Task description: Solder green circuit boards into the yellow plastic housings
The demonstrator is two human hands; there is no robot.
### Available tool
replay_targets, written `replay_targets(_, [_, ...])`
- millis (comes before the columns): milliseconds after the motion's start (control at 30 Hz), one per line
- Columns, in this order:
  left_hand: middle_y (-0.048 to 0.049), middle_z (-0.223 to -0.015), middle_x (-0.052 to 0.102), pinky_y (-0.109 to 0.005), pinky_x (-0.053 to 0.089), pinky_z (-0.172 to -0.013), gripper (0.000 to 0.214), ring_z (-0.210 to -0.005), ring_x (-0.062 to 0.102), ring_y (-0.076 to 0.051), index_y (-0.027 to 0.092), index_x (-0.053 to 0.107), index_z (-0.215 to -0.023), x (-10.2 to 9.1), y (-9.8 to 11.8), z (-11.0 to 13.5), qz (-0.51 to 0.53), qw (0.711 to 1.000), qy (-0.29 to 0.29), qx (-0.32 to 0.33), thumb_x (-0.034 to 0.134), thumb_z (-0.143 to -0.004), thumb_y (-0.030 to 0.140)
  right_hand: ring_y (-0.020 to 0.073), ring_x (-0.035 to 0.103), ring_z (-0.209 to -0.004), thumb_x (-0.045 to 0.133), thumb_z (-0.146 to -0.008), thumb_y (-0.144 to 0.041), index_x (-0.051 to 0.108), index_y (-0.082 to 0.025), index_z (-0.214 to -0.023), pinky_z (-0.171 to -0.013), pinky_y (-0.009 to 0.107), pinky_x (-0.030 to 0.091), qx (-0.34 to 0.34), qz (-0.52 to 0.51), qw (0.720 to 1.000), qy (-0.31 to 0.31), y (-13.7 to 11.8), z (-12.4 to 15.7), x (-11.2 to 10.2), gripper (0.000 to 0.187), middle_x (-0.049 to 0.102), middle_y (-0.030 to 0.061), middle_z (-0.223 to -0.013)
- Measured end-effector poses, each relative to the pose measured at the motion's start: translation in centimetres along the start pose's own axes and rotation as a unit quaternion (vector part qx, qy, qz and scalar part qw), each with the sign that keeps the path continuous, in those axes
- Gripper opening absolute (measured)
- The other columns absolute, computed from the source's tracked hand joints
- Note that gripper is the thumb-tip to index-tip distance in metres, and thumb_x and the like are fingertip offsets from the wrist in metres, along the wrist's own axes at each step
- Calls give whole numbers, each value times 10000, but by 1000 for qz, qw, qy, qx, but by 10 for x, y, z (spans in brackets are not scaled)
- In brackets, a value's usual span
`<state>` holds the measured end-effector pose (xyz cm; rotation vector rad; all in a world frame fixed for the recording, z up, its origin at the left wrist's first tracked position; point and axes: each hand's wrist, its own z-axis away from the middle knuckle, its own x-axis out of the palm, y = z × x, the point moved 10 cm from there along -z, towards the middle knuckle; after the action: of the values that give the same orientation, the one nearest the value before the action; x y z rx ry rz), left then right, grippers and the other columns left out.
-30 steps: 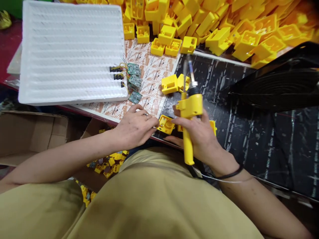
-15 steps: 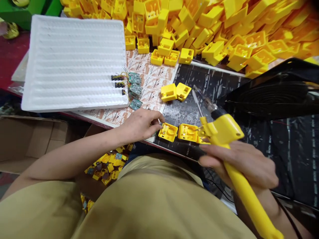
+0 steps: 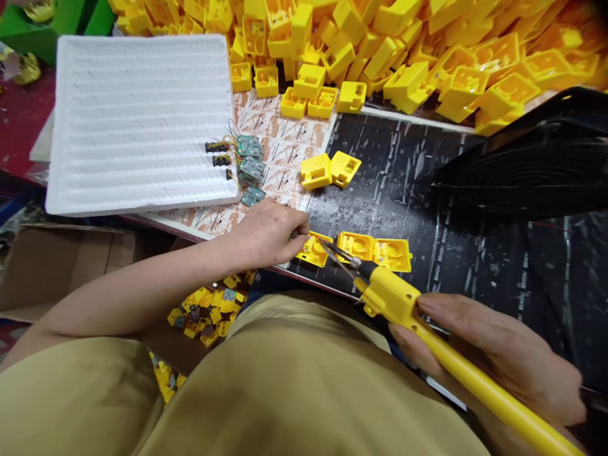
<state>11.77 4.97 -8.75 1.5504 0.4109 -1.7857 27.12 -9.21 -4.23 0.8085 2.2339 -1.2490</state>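
Right hand (image 3: 513, 348) is gripping soldering iron (image 3: 392, 294); yellow housing (image 3: 316, 254) ahead of grip is looking unfinished; can't tell if left hand (image 3: 270, 234) is gripping.

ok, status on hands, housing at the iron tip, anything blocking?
Right hand: gripping soldering iron, tip at open yellow housing, contact unclear. Left hand: at housing's left edge, partly covering it. Two open yellow pieces close by.

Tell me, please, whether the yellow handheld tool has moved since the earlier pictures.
Yes: judged against the leftmost open yellow case, the tip of the yellow handheld tool has swung leftward and downward in the view, now appearing at that case.
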Motion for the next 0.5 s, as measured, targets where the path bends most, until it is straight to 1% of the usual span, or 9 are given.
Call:
replay_targets(67, [-75, -759, 745, -344, 495, -741, 229, -745, 698, -232, 163, 748, -870, 0, 2, -1, -14, 1000, -8, 7, 534, -840, 240, 146, 696, -647, 712, -833, -206, 589, -219, -1083, -573, 217, 600, -57, 6, 998, -12, -16, -9, 6, 279, 719, -1, -807])
replay_targets(100, [-79, -754, 743, -348, 498, -738, 233, -748, 699, -238, 162, 749, -871, 1, 4, -2, -20, 1000, -12, 10, 532, -840, 241, 142, 695, -642, 691, -854, -204, 591, -210, -1034, -582, 210, 600, -68, 15, 997, -17, -20, -14, 7, 206, 713, 2, -786])
replay_targets(167, [-84, -744, 739, -352, 501, -732, 236, -749, 700, -247, 159, 751, -874, 1, 5, -3, -30, 999, -19, 14, 530, -840, 236, 121, 679, -611, 627, -912, -227, 600, -202, -919, -581, 187, 586, -67, 31, 997, -27, -24, -23, 9, 38, 693, 5, -733])
replay_targets(233, [-88, -736, 736, -348, 502, -720, 240, -748, 700, -249, 156, 753, -872, 0, 6, -3, -35, 999, -23, 13, 527, -840, 229, 94, 662, -588, 567, -954, -235, 603, -189, -828, -568, 149, 560, -85, 42, 994, -47, -30, -29, 13, 139, 675, 11, -698])
replay_targets(267, [-90, -737, 735, -345, 502, -713, 241, -751, 700, -251, 155, 754, -871, 0, 6, -3, -38, 999, -23, 10, 526, -840, 228, 89, 661, -593, 565, -955, -229, 600, -180, -806, -572, 140, 553, -102, 44, 993, -51, -34, -30, 15, 160, 673, 15, -692])
replay_targets(367, [-92, -743, 738, -340, 499, -698, 246, -755, 699, -254, 156, 756, -874, 0, 6, -4, -41, 999, -30, 2, 523, -841, 227, 95, 676, -662, 666, -887, -173, 598, -144, -856, -652, 159, 569, -140, 32, 988, -49, -42, -30, 15, 80, 691, 34, -736])
replay_targets(400, [-93, -749, 739, -339, 498, -696, 248, -755, 699, -253, 157, 756, -878, 0, 6, -4, -41, 999, -32, 0, 521, -843, 227, 100, 680, -685, 691, -865, -161, 596, -136, -881, -679, 172, 576, -144, 27, 988, -47, -42, -29, 13, 100, 696, 38, -752])
replay_targets(467, [-92, -753, 740, -335, 496, -693, 247, -752, 696, -249, 157, 755, -883, 0, 6, -4, -39, 999, -35, -3, 522, -842, 227, 103, 682, -691, 670, -885, -178, 597, -148, -884, -685, 185, 583, -137, 33, 988, -59, -39, -28, 11, 79, 695, 32, -754])
replay_targets(500, [-89, -751, 739, -333, 496, -691, 244, -748, 694, -246, 159, 754, -881, 0, 6, -4, -37, 999, -35, -3, 524, -839, 227, 102, 678, -664, 639, -910, -202, 597, -166, -860, -643, 178, 579, -131, 44, 988, -62, -36, -28, 9, 75, 687, 22, -734])
